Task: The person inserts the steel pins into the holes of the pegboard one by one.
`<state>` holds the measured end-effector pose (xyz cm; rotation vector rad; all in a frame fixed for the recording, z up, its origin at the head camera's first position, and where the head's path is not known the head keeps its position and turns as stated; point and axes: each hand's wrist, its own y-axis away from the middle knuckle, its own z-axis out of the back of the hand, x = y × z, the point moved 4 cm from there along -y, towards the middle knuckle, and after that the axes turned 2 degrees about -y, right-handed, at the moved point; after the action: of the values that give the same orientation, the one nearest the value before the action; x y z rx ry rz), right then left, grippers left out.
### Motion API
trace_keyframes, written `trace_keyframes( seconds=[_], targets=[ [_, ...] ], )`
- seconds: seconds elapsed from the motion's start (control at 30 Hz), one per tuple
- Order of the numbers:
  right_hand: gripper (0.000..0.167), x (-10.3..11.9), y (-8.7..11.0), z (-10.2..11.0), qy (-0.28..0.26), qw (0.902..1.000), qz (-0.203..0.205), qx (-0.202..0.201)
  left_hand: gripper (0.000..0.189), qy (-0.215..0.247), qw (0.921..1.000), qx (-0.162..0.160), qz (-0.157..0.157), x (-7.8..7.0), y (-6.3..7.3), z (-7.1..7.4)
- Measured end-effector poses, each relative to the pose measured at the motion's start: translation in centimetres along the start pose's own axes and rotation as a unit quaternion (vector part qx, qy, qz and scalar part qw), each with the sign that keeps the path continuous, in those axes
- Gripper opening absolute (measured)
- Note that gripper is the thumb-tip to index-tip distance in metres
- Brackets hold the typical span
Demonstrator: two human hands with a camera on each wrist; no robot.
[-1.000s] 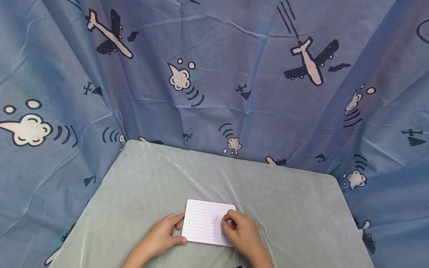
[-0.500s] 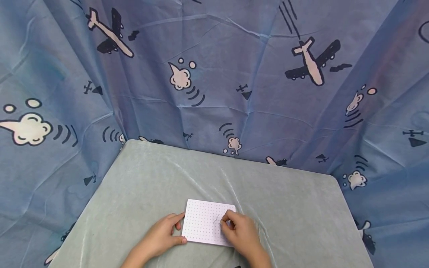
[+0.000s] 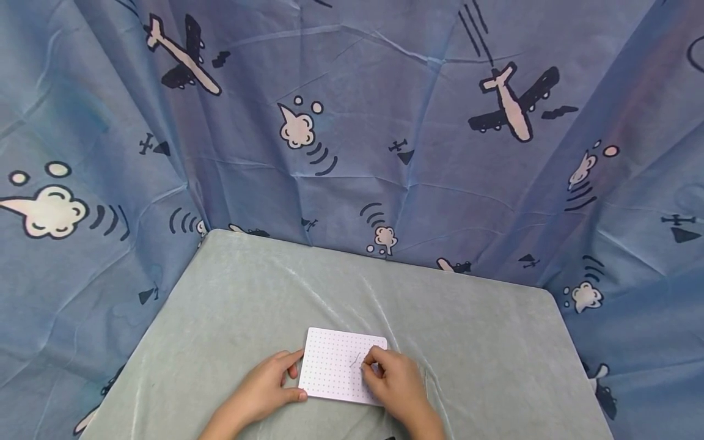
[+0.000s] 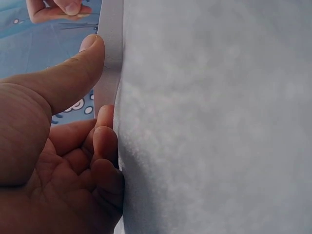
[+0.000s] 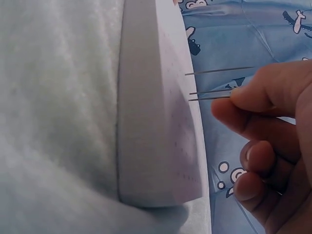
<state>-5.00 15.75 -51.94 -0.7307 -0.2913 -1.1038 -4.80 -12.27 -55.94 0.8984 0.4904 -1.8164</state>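
A white block with a grid of small dots (image 3: 332, 366) lies near the front of the table. My left hand (image 3: 266, 385) touches its left side with the index fingertip and its near-left corner with the thumb; in the left wrist view the other fingers (image 4: 106, 141) are bent against the cloth. My right hand (image 3: 398, 382) is over the block's right part and pinches a thin metal needle (image 5: 209, 99) between thumb and index finger, its tip at the dotted face. Beside it, two more needles stand apart from the face, including the upper needle (image 5: 219, 70).
Pale grey-green cloth covers the table (image 3: 484, 342). Blue curtains (image 3: 341, 153) printed with airplanes and clouds hang behind it and at both sides. A thin line, perhaps another needle (image 3: 425, 380), shows beside my right hand.
Over the last second my right fingertips have shifted slightly left over the block, with hardly any movement in the last half second. The left hand and the block stay put.
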Motion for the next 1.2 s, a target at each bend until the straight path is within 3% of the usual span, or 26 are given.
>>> trace_keyframes(
  seconds=[0.53,1.2],
  targets=[
    [0.034,0.01,-0.12,-0.31,0.019,0.9991,0.038,-0.008,0.085,-0.002,1.0000,-0.001,0.004,-0.10,-0.02,0.04],
    [0.026,-0.30,0.29,-0.12,0.008,0.9999,0.008,-0.002,0.086,0.007,1.0000,0.004,0.004,-0.17,0.03,-0.08]
  ],
)
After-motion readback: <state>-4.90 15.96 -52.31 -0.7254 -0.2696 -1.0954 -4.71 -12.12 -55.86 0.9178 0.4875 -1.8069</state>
